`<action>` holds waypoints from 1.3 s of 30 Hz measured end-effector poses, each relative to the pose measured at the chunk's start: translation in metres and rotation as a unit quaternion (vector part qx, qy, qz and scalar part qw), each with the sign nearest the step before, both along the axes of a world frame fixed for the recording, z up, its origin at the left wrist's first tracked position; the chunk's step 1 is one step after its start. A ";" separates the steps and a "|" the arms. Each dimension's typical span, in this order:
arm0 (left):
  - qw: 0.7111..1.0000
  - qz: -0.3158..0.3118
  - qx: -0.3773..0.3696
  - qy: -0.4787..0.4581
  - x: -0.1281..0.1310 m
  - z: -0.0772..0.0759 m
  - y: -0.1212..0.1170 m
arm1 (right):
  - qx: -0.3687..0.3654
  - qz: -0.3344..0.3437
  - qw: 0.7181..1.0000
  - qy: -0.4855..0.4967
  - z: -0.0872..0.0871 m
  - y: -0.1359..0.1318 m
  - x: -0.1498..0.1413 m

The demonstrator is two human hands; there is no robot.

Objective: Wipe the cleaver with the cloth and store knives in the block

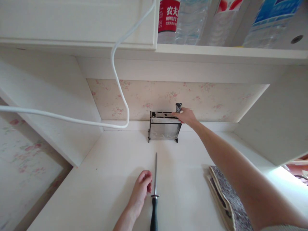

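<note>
Head view: right arm (223, 155) outstretched over bench (115, 154)
Right hand (187, 117): closed round dark handle (178, 106) at rack (165, 121)
Left hand (140, 186): half-curled, empty, beside metal rod (156, 176)

My right grip (186, 116) is at the right end of the knife rack (161, 130), which stands on the table (115, 154) before the wall (144, 99). Just right of my left grip (142, 183) lies a honing steel (155, 179), tip toward the rack. I see a folded mat (229, 199) right of both grips; above the right grip, bottles (191, 22) stand on a shelf (216, 53).
</note>
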State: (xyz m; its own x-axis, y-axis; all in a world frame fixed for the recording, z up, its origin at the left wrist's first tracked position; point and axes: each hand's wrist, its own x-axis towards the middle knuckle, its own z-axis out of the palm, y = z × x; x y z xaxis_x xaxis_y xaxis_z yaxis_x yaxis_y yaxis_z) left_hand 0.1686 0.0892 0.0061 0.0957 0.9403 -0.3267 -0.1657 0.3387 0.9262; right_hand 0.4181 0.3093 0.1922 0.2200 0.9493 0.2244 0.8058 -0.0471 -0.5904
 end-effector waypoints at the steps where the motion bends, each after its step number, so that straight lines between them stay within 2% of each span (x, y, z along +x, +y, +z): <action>1: 0.998 -0.012 0.031 0.049 -0.002 0.000 -0.002 | 0.001 0.007 1.000 0.020 -0.006 -0.006 0.001; 3: 0.975 -0.029 0.133 0.174 -0.007 0.001 -0.007 | -0.002 0.023 0.998 0.066 -0.022 -0.022 0.003; 5: 0.918 -0.062 0.255 0.297 -0.017 0.006 -0.015 | -0.011 0.039 0.993 0.113 -0.046 -0.046 0.007; 8: 0.788 -0.162 0.403 0.437 -0.033 0.019 -0.030 | -0.037 0.053 0.984 0.169 -0.094 -0.092 0.016; 12: 0.580 -0.286 0.558 0.520 -0.045 0.035 -0.040 | -0.088 0.067 0.974 0.196 -0.163 -0.158 0.022; 14: 0.508 -0.315 0.604 0.527 -0.044 0.036 -0.038 | -0.093 0.081 0.976 0.182 -0.188 -0.183 0.022; 16: 0.471 -0.335 0.631 0.517 -0.039 0.036 -0.035 | -0.066 0.100 0.983 0.138 -0.203 -0.198 0.022; 18: 0.474 -0.363 0.630 0.498 -0.032 0.040 -0.031 | -0.039 0.105 0.989 0.099 -0.210 -0.204 0.022; 19: 0.492 -0.381 0.615 0.485 -0.028 0.043 -0.030 | -0.033 0.102 0.990 0.089 -0.212 -0.205 0.023; 23: 0.618 -0.438 0.520 0.394 -0.017 0.075 -0.018 | -0.022 0.094 0.992 0.085 -0.213 -0.202 0.025; 25: 0.657 -0.425 0.506 0.363 -0.013 0.099 -0.008 | -0.015 0.105 0.991 0.080 -0.213 -0.202 0.025; 26: 0.666 -0.408 0.509 0.362 -0.011 0.111 -0.001 | -0.012 0.108 0.991 0.079 -0.213 -0.202 0.025; 28: 0.688 -0.344 0.516 0.377 -0.007 0.138 0.013 | -0.009 0.110 0.990 0.082 -0.213 -0.202 0.025; 31: 0.765 -0.147 0.492 0.390 0.004 0.181 0.033 | -0.011 0.110 0.990 0.092 -0.213 -0.202 0.026; 34: 0.817 -0.009 0.467 0.339 0.017 0.223 0.054 | -0.010 0.112 0.989 0.096 -0.213 -0.202 0.026; 36: 0.823 0.078 0.471 0.307 0.024 0.247 0.072 | -0.008 0.112 0.989 0.098 -0.212 -0.202 0.026; 39: 0.801 0.181 0.502 0.272 0.027 0.271 0.109 | -0.007 0.113 0.989 0.100 -0.210 -0.202 0.026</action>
